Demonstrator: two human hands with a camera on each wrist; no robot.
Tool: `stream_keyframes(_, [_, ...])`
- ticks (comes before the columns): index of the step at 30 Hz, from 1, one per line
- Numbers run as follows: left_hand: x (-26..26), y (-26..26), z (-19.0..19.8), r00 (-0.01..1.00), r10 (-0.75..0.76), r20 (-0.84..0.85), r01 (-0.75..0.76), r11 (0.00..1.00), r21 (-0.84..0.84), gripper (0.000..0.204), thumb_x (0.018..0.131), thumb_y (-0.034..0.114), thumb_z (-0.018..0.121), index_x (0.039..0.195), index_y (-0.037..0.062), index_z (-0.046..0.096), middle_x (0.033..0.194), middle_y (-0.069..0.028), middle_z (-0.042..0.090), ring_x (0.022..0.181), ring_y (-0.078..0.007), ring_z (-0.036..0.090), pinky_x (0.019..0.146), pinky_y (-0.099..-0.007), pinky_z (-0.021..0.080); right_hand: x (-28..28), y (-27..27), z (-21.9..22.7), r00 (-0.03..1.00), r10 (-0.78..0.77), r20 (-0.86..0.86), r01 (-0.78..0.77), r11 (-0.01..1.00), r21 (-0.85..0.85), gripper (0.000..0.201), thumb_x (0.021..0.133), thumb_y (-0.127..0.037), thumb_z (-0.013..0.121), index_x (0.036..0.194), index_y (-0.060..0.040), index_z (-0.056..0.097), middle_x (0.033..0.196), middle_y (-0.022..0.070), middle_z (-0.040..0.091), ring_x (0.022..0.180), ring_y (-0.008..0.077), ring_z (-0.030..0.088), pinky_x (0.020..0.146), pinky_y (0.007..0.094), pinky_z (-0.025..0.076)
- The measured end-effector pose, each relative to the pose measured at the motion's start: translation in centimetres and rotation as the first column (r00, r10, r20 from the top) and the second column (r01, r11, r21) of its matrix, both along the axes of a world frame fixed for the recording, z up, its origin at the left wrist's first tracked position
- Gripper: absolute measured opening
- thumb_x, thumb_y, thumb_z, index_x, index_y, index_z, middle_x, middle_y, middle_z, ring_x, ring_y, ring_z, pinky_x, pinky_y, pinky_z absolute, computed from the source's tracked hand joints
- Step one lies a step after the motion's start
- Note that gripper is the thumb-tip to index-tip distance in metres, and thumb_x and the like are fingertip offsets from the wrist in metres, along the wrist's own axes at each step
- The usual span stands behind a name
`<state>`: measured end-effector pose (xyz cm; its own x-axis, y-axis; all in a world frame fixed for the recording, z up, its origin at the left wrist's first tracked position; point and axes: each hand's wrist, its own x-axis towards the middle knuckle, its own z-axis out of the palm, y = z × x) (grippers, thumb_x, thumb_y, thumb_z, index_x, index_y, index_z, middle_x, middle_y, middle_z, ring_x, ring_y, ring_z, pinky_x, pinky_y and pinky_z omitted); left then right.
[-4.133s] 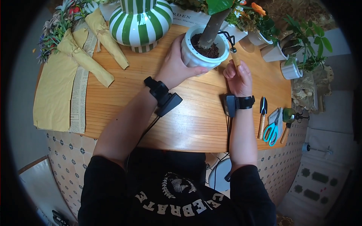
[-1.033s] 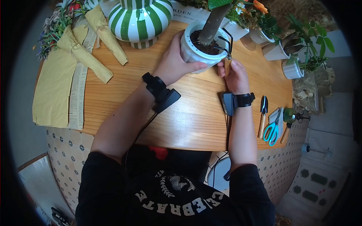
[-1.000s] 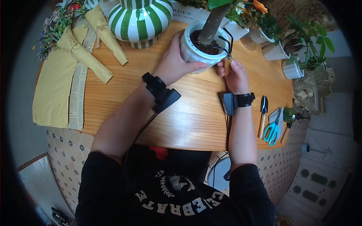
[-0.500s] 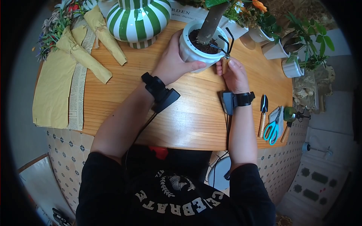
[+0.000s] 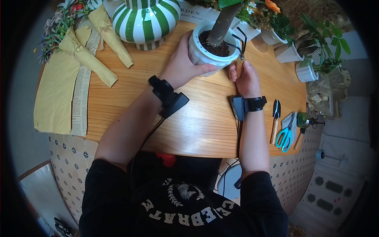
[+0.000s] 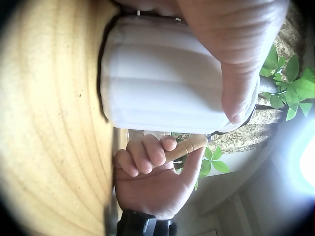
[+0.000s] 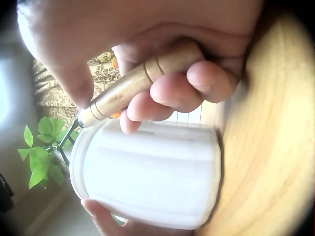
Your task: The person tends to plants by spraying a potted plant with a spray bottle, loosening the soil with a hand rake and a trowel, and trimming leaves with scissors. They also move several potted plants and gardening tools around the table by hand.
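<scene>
A white ribbed plant pot (image 6: 167, 78) stands on the table in front of me. Dark soil (image 5: 205, 41) fills it, and a thick brown trunk (image 5: 224, 27) rises from the middle. My left hand (image 5: 184, 65) grips the pot's left side, thumb along the front below the rim. To the right of the pot, my right hand (image 5: 248, 81) holds a small hand rake by its wooden handle (image 7: 138, 81), fingers curled round it and thumb along it. The rake's black tines (image 5: 243, 44) are at the pot's right rim, one bent over the soil.
A green-and-white striped vase (image 5: 147, 25) stands behind left. Paper-wrapped bundles (image 5: 92, 63) lie at the left. On the right are a small trowel (image 5: 275, 120), turquoise-handled scissors (image 5: 284, 140) and a green glass sprayer (image 5: 303, 119). Several potted plants (image 5: 290, 52) line the back right.
Half a second ago a tine reached into the soil near the trunk; the rake has since drawn back right, toward the rim. The left hand and pot stay nearly still.
</scene>
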<state>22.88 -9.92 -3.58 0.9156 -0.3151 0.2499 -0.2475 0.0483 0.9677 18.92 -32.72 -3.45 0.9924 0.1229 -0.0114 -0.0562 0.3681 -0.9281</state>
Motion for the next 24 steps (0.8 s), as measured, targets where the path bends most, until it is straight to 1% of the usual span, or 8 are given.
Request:
stream_keyframes(1, [0.05, -0.02, -0.10, 1.000, 0.003, 0.005, -0.003, 1.000, -0.006, 0.101, 0.062, 0.029, 0.084, 0.137, -0.0009, 0.023, 0.131, -0.0161, 0.044, 0.124, -0.0241, 0.042, 0.104, -0.0359, 0.034, -0.08, 0.19, 0.21, 1.000, -0.023, -0.007, 0.023, 1.000, -0.021, 0.032, 0.093, -0.028, 0.049, 0.090, 0.0020, 0.060, 0.080, 0.0081, 0.062, 0.063, 0.0122, 0.050, 0.059, 0.0247, 0.040])
stream_keyframes(3, [0.18, -0.08, -0.33, 1.000, 0.011, 0.016, -0.011, 1.000, -0.019, 0.107, 0.060, 0.034, 0.086, 0.138, -0.0009, 0.022, 0.132, -0.0192, 0.044, 0.124, -0.0278, 0.044, 0.103, -0.0377, 0.036, -0.07, 0.15, 0.15, 1.000, -0.021, -0.005, 0.021, 0.999, -0.032, 0.032, 0.093, -0.028, 0.049, 0.090, 0.0019, 0.060, 0.080, 0.0082, 0.062, 0.063, 0.0121, 0.051, 0.059, 0.0246, 0.040])
stream_keyframes(6, [0.24, -0.10, -0.40, 1.000, 0.014, 0.024, -0.013, 1.000, -0.021, 0.106, 0.060, 0.033, 0.086, 0.138, -0.0009, 0.022, 0.131, -0.0191, 0.044, 0.124, -0.0275, 0.044, 0.103, -0.0377, 0.036, -0.07, 0.14, 0.15, 1.000, -0.015, 0.001, 0.015, 0.999, -0.045, 0.032, 0.093, -0.028, 0.049, 0.090, 0.0017, 0.060, 0.080, 0.0081, 0.062, 0.064, 0.0119, 0.051, 0.059, 0.0245, 0.041])
stream_keyframes(9, [0.05, -0.01, -0.09, 1.000, -0.007, 0.005, 0.008, 1.000, -0.013, 0.098, 0.064, 0.027, 0.084, 0.136, -0.0011, 0.024, 0.131, -0.0145, 0.043, 0.123, -0.0216, 0.041, 0.105, -0.0347, 0.032, -0.07, 0.16, 0.17, 1.000, -0.004, 0.008, 0.005, 0.998, -0.055, 0.032, 0.093, -0.029, 0.049, 0.089, 0.0015, 0.060, 0.080, 0.0079, 0.062, 0.063, 0.0117, 0.051, 0.059, 0.0244, 0.041])
stream_keyframes(12, [0.01, -0.03, 0.02, 1.000, -0.020, 0.006, 0.020, 0.999, -0.042, 0.097, 0.064, 0.027, 0.084, 0.135, -0.0009, 0.024, 0.131, -0.0143, 0.043, 0.123, -0.0214, 0.041, 0.105, -0.0346, 0.032, -0.10, 0.15, 0.28, 1.000, 0.000, 0.005, 0.001, 0.998, -0.070, 0.032, 0.093, -0.029, 0.049, 0.088, 0.0015, 0.060, 0.079, 0.0079, 0.062, 0.062, 0.0116, 0.050, 0.059, 0.0241, 0.041])
stream_keyframes(15, [0.13, -0.10, -0.27, 0.999, 0.013, 0.046, -0.012, 1.000, -0.023, 0.103, 0.062, 0.031, 0.085, 0.137, -0.0006, 0.023, 0.131, -0.0184, 0.045, 0.123, -0.0262, 0.044, 0.103, -0.0371, 0.036, -0.09, 0.12, 0.21, 1.000, 0.006, 0.008, -0.005, 0.997, -0.071, 0.033, 0.093, -0.029, 0.049, 0.088, 0.0017, 0.060, 0.078, 0.0081, 0.062, 0.061, 0.0114, 0.050, 0.058, 0.0238, 0.040])
stream_keyframes(22, [0.21, -0.07, -0.33, 0.999, 0.004, 0.046, -0.003, 1.000, -0.027, 0.101, 0.063, 0.030, 0.085, 0.137, -0.0008, 0.024, 0.131, -0.0180, 0.045, 0.123, -0.0258, 0.044, 0.103, -0.0369, 0.036, -0.22, 0.09, 0.34, 0.996, 0.086, 0.021, -0.083, 0.989, -0.122, 0.036, 0.093, -0.030, 0.050, 0.086, 0.0028, 0.061, 0.077, 0.0087, 0.063, 0.061, 0.0108, 0.049, 0.058, 0.0234, 0.040])
stream_keyframes(24, [0.16, -0.10, -0.30, 0.999, 0.005, 0.047, -0.003, 0.999, -0.033, 0.101, 0.063, 0.029, 0.085, 0.137, -0.0007, 0.024, 0.131, -0.0179, 0.045, 0.123, -0.0256, 0.044, 0.103, -0.0368, 0.036, -0.28, 0.27, 0.52, 0.997, 0.076, 0.016, -0.074, 0.991, -0.116, 0.036, 0.093, -0.031, 0.050, 0.086, 0.0030, 0.062, 0.077, 0.0087, 0.063, 0.061, 0.0108, 0.049, 0.058, 0.0234, 0.040])
